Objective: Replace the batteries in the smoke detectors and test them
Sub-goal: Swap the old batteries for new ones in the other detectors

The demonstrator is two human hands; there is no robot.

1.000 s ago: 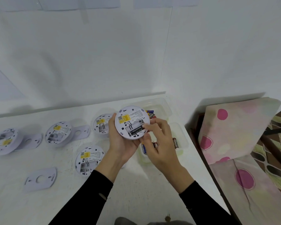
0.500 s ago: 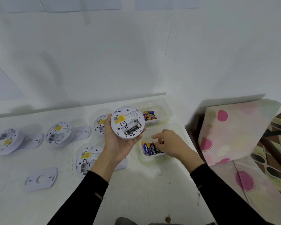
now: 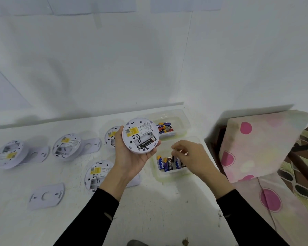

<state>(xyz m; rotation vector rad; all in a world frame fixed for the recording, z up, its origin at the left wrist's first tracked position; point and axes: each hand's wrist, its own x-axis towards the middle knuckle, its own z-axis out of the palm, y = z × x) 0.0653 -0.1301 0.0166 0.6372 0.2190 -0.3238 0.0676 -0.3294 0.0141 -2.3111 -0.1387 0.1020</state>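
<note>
Left hand (image 3: 132, 157) up at frame centre, cupping a smoke detector (image 3: 140, 135) back-side out, fingers wrapped round its rim. One battery (image 3: 147, 142) seated in the open compartment, the slot beside it apparently bare. Right hand (image 3: 190, 157) down over the near tub (image 3: 169, 174) at centre right, no longer pressing at the detector's compartment as it was a second ago. Thumb and forefinger pinched on a dark battery (image 3: 173, 158), lifting it end-up just above the row of batteries (image 3: 167, 164) lying in the tub; remaining fingers loosely curled. Means, by the look of it: first cell in, second being fetched, so this unit roughly halfway through its refit and not yet ready for testing. Far tub (image 3: 180, 119), behind the detector, holding a jumble of other batteries (image 3: 164, 127). Four more detectors on the bench (image 3: 149, 210), face down: far left (image 3: 7, 155), left of centre (image 3: 66, 147), one half hidden behind the left hand (image 3: 110, 134), one under the left wrist (image 3: 96, 174). Loose mounting plate (image 3: 46, 196) lower left. Plenty left to do across the set.
</note>
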